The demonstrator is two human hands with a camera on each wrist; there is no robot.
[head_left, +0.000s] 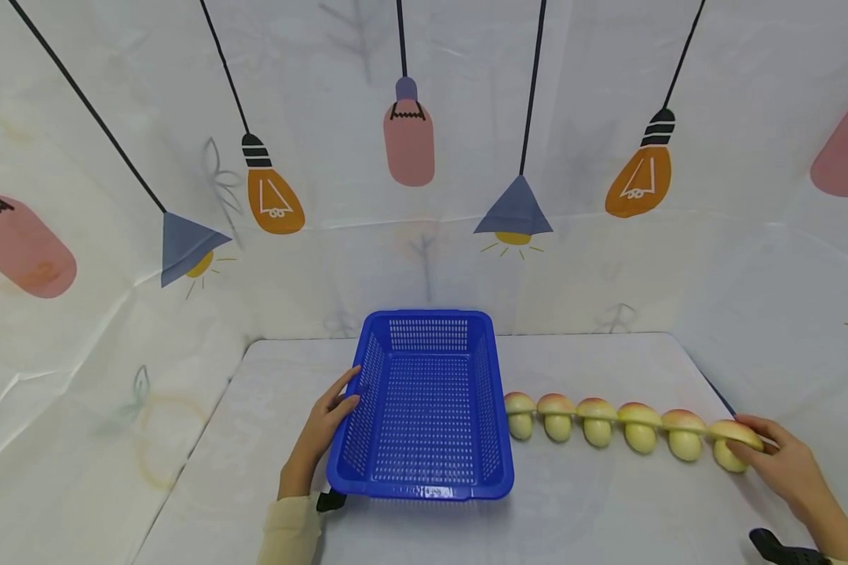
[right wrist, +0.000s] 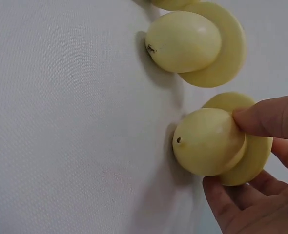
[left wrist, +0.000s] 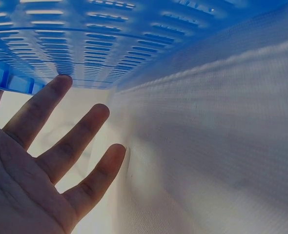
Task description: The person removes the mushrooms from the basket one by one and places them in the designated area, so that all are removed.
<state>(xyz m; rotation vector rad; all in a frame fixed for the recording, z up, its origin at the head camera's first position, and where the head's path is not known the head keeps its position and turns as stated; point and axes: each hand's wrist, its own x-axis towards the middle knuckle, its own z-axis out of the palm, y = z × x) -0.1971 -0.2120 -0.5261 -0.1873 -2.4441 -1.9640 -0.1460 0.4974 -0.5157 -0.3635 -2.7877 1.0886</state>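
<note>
A blue plastic basket with perforated walls stands at the middle of the white table. At its left rim is my left hand, thumb and index finger on the edge. Three spread fingers show below the basket's slotted side in the left wrist view; the thumb is hidden there. To the right of the basket, several mushrooms with pale yellow stems and reddish-yellow caps form a row. My right hand pinches the rightmost mushroom by its cap, stem toward the table.
The white table meets a pale wall covering printed with hanging lamps. Black straps sit at both wrists. The leftmost mushroom lies close against the basket's right side.
</note>
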